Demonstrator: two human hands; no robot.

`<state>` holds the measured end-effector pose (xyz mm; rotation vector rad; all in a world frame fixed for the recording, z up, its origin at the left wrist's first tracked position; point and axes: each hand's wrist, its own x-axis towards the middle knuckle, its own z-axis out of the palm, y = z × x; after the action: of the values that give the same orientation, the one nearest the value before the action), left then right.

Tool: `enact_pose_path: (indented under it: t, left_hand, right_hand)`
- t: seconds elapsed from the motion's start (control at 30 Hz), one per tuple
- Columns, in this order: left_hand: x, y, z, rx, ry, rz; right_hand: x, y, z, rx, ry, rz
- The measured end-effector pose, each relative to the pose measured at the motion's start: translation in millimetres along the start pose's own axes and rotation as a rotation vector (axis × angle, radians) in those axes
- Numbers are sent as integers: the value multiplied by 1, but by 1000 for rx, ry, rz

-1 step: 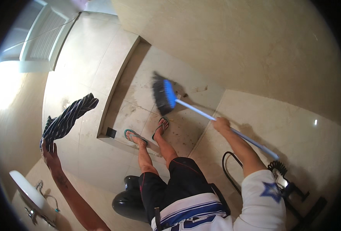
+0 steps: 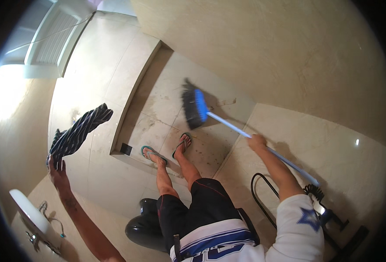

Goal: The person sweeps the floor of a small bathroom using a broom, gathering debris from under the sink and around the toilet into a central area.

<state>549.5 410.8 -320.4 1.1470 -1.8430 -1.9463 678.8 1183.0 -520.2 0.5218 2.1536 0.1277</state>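
My right hand [image 2: 256, 143] grips the pale blue handle of a broom [image 2: 228, 123], which is held off to the right. Its blue head carries black bristles, blurred at the edge, raised in front of my feet. At the far left my left hand [image 2: 58, 171] has its fingers closed on a dark striped cloth [image 2: 81, 133]. The cloth hangs bunched and twisted, stretching up and to the right from my fingers. Some of those fingers are hidden behind it.
I stand in flip-flops on a stained, sunken tiled floor [image 2: 158, 102] with a raised edge [image 2: 136, 83] on its left. A black drain cover [image 2: 126, 149] lies by that corner. Behind are a black toilet [image 2: 145, 229], a white sink [image 2: 29, 212] and a black hose [image 2: 262, 174].
The broom and my right hand have shifted a little to the right. My left hand and the cloth are almost where they were.
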Motion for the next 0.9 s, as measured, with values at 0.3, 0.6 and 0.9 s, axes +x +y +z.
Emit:
enact_pose_path:
  t: [0.3,0.6,0.9]
  left_hand:
    - [-13,-28,-15,93,-276,167]
    - [-28,-26,9,117,84,-122]
    - [-63,4,21,56,160,-179]
  right_hand:
    - [-78,93,-114,0,-35,170]
    - [33,-208,-140,386,-132,-62]
    - [42,-94,-121,367,-110,187]
